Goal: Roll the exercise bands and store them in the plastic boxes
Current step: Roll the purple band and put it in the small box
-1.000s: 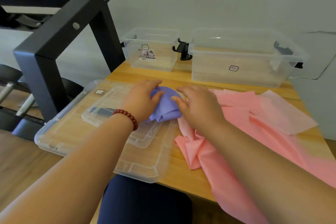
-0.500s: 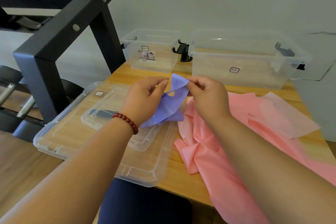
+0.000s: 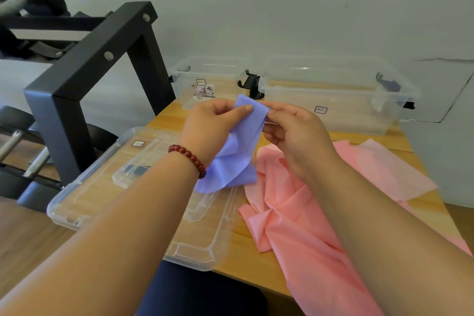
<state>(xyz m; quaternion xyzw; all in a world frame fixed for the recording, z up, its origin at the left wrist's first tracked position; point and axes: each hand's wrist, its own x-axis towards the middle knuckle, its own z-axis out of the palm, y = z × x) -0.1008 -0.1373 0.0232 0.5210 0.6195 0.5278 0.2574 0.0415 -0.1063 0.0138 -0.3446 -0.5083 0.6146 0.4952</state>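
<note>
from the head view, the left hand (image 3: 213,126) and right hand (image 3: 295,136) each pinch the top edge of a thin purple rubber exercise band (image 3: 230,169), its lower end hanging over clear plastic lids (image 3: 84,202) on the wooden table (image 3: 243,264). a crumpled pink rubber exercise band (image 3: 295,226) lies beside the lids. a small clear plastic box (image 3: 205,84) and a large clear plastic box (image 3: 346,110) stand open at the far edge.

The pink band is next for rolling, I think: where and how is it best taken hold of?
Take the pink band probably at its flat, paler end, spread on the table's far right, coming from the right with a grip on each corner. Its middle is bunched in folds and the near part hangs off the table, so neither offers a straight edge to start a roll.
</note>
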